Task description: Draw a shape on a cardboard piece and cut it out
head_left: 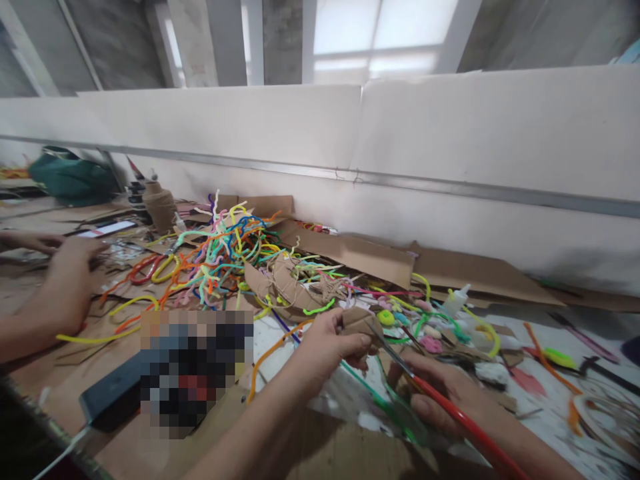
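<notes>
My left hand point(327, 350) pinches a small brown cardboard piece point(361, 321) just above the table. My right hand point(445, 390) grips scissors point(440, 393) with red handles, and their blades point up and left to the edge of the cardboard piece. Both hands are closed. Right behind them lies a tangled heap of coloured pipe cleaners point(225, 257) and cut cardboard shapes point(285, 283).
Another person's hands point(67, 267) work at the left near a phone point(107, 229). A dark flat device point(113, 397) lies at the front left. A twine spool point(160, 203), a glue bottle point(457, 300), cardboard sheets point(360, 257) and a white partition wall point(450, 153) stand behind.
</notes>
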### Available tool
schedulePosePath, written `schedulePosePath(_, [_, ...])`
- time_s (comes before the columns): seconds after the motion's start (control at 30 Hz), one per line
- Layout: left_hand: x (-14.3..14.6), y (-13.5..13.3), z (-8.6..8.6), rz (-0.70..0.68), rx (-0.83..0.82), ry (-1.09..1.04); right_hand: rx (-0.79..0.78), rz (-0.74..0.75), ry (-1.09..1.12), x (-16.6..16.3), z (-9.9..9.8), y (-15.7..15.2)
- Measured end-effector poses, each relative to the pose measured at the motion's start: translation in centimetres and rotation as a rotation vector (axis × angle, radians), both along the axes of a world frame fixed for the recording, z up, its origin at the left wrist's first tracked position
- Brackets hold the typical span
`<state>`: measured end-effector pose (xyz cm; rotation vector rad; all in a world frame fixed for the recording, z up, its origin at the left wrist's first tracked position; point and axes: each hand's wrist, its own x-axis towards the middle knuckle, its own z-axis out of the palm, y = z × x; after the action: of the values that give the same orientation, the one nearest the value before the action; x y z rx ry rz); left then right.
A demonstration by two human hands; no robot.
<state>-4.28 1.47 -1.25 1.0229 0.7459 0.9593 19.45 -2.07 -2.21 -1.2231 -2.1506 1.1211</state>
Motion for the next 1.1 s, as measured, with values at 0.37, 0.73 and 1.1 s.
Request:
schedulePosePath(0.37, [0.2, -0.1, -0.2, 0.025, -0.018, -0.031, -0.102, -0.001, 0.183, -0.5, -0.3, -0.1])
schedulePosePath(0.73, [0.2, -0.1, -0.4, 0.039, -0.022, -0.053, -0.085, -0.018, 0.175, -0.2, -0.9, -0.1])
schedulePosePath(1.1, [0.4, -0.5, -0.9, -0.066, -0.045, -0.135, -0.01, 0.01, 0.066, -0.2, 0.1, 0.0])
